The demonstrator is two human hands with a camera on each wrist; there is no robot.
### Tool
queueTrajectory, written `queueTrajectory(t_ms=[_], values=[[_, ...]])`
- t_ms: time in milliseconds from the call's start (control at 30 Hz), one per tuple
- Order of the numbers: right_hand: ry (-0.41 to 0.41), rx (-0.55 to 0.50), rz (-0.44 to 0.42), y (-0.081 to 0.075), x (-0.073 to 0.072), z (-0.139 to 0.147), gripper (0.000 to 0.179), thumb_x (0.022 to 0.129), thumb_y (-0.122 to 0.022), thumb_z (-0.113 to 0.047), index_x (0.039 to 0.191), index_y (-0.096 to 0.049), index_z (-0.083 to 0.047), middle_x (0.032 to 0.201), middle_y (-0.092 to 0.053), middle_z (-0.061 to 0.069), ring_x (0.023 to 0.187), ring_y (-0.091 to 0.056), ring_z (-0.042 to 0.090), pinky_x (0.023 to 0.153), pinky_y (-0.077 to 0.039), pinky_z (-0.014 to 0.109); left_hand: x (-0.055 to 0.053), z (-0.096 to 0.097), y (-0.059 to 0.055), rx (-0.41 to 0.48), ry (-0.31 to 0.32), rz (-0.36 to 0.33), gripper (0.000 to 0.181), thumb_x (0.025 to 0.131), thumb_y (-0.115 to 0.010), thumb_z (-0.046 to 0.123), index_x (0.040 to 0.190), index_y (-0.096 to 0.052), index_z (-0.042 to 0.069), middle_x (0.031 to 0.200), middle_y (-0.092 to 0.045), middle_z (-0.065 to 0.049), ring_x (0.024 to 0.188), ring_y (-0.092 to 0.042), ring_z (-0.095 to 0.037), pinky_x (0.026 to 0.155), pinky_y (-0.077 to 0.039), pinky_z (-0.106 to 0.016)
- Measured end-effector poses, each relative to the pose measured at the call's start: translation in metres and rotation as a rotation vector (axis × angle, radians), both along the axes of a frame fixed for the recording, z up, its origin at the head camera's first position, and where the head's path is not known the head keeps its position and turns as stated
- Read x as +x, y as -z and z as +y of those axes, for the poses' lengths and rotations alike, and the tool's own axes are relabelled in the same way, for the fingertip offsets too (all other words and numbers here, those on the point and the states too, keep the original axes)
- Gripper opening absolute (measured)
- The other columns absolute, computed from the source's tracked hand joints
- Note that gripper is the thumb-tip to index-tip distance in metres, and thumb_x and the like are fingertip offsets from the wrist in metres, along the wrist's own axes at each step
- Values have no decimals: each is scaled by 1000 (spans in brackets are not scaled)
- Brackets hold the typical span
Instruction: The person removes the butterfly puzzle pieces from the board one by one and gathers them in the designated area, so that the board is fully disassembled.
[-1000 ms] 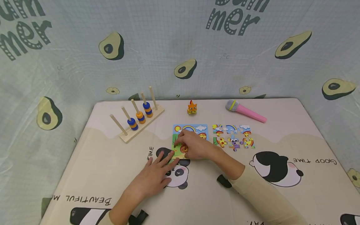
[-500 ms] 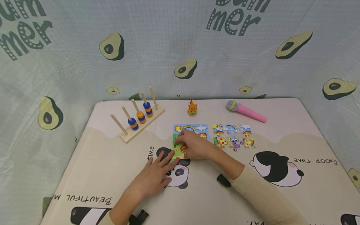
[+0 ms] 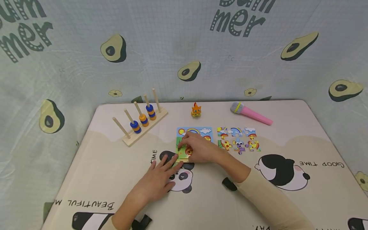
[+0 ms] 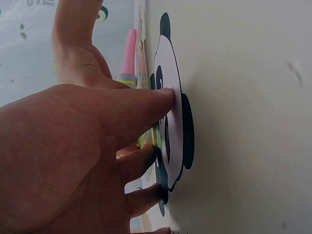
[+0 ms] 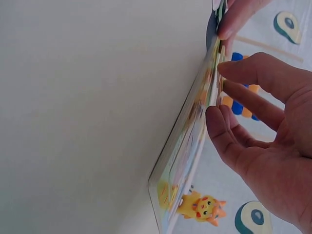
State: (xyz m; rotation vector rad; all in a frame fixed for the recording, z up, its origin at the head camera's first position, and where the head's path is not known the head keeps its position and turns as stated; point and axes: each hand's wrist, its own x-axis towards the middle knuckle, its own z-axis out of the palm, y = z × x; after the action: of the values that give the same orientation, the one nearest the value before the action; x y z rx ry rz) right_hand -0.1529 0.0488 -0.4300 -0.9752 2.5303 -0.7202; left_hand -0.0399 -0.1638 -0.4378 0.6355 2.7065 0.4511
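A colourful jigsaw board [image 3: 205, 131] with a sun and rainbow lies flat mid-table. My right hand [image 3: 202, 148] reaches over it from the right and covers much of its middle. Its thumb and fingers pinch a puzzle piece [image 3: 188, 151] with a snail picture at the board's lower left; in the right wrist view the fingertips meet along the thin edge, close over the board. My left hand [image 3: 155, 180] lies flat with fingers spread, its fingertips at the board's lower left corner. The left wrist view shows its thumb [image 4: 146, 103] over the printed panda.
Several loose puzzle pieces [image 3: 237, 132] lie in two rows right of the board. Behind are a small orange toy figure [image 3: 196, 110] and a pink toy microphone [image 3: 253, 115]. A wooden peg stand [image 3: 145, 129] with blue and orange rings stands at the left back.
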Motion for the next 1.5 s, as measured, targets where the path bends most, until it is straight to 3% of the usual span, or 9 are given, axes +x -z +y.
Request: queueTrajectory(t_ms=[200,467,767,1500], values=[[-6,15,-3,-3,1,5,50,78,-80,-1,123,-77,-22,124,-59,0,109,-52,17,88,-48,33,0,0,0,-7,-3,-6,63,102,-68,29,160,-44,24,173,-28,-1,157,-25,-44,119,-25,-73],[7,-10,1,-3,3,18,52,74,-77,0,122,-76,-19,118,-59,0,94,-55,14,80,-49,30,0,0,0,3,1,-5,63,102,-67,28,160,-44,24,173,-28,-2,157,-25,-45,119,-25,-74],[25,-27,-31,-8,5,34,53,75,-80,2,124,-76,-18,119,-58,0,101,-57,16,83,-53,30,-1,1,1,-13,-6,-6,63,102,-67,29,160,-43,26,173,-28,-1,158,-25,-44,120,-25,-73],[102,-28,1,-6,14,75,56,74,-78,3,125,-77,-20,124,-60,0,103,-58,16,88,-55,33,0,1,1,16,-17,-10,64,101,-68,27,160,-43,25,173,-27,-2,158,-23,-44,121,-22,-73]])
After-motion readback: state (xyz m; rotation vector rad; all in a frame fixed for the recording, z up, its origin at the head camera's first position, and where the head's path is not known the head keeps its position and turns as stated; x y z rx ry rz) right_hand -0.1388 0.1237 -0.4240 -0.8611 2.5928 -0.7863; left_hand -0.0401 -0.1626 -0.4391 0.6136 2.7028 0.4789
